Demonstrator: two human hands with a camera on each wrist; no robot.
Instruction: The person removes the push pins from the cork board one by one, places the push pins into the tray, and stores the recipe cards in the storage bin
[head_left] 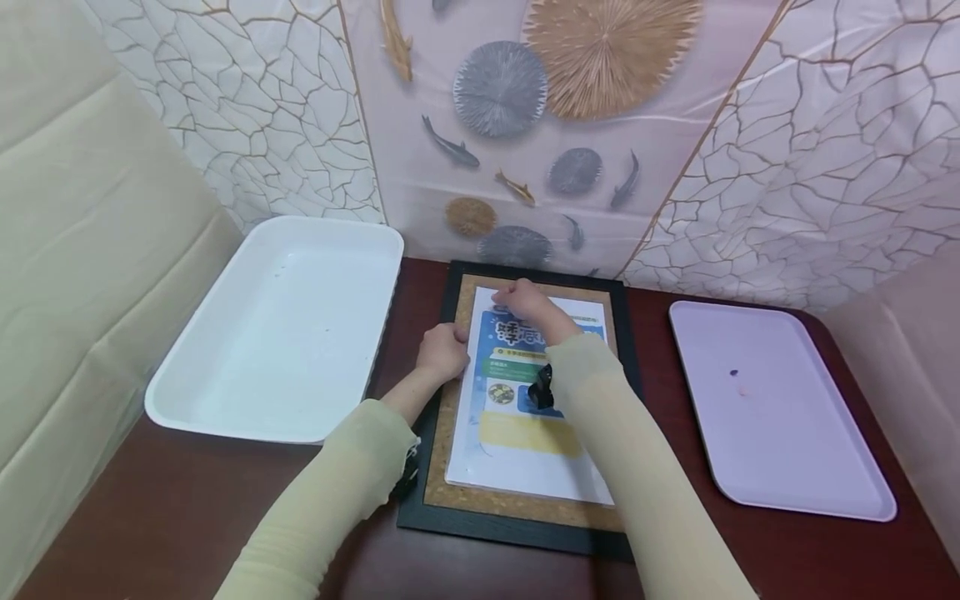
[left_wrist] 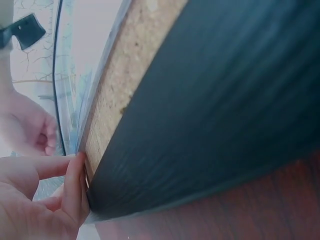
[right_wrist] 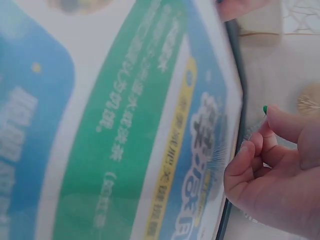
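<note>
Poster [head_left: 510, 417]: rectangular sheet, white ground, blue upper field with large outlined characters, green band, round food picture, yellow lower panel; smooth, glossy face, translucent edge. Lies on the board, inside its frame.
Board [head_left: 517, 506]: speckled tan cork; frame [head_left: 517, 536] black, flat, grained, square-cornered.
Hands, two: left [head_left: 442, 353] pinches the poster's left edge between thumb and finger; right [head_left: 528, 304], near the upper left corner, pinches a green piece [right_wrist: 265, 108], tiny, its full shape hidden by the fingers.
White tray [head_left: 273, 333]: rounded corners, raised rim, smooth; left of the board.
Lilac tray [head_left: 787, 408]: shallow, matte, rounded, small dark speck; right of the board.
Worktop [head_left: 187, 517]: dark reddish brown, faintly glossy.
</note>
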